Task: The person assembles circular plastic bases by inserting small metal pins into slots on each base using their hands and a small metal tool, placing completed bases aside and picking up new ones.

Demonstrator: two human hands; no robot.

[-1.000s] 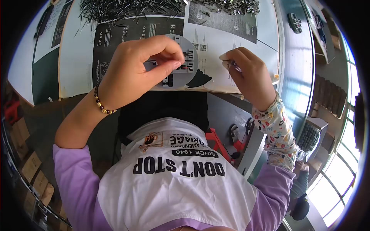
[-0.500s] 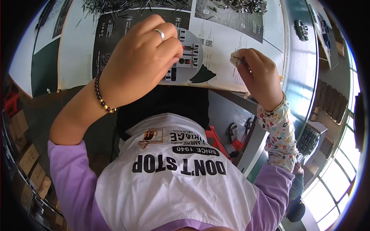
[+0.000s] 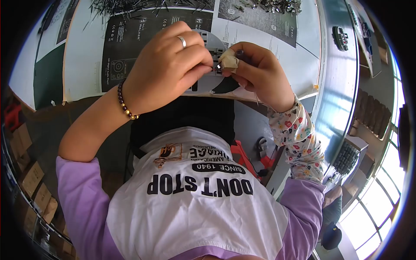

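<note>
A grey round fixture (image 3: 211, 40) with slots lies on the paper-covered table near its front edge, partly hidden by both hands. My left hand (image 3: 180, 58), with a ring and a beaded bracelet, is closed over the left part of it, thumb and index finger pinched near a small red part; what they hold is too small to name. Just to the right, my right hand (image 3: 255, 69) has taped fingertips pinched round a small shiny metal piece (image 3: 219, 66) above the fixture's right side. The fingertips of both hands nearly meet.
Thin dark pins (image 3: 130, 6) lie heaped at the table's far left. A pile of small metal pieces (image 3: 277, 6) is at the far right. Past the table's right edge sits a small dark-green part (image 3: 340, 38). Another person's sleeve (image 3: 333, 212) shows at lower right.
My right hand has moved left from beside the fixture to over it, close to my left hand. My left hand has shifted slightly right and stays closed.
</note>
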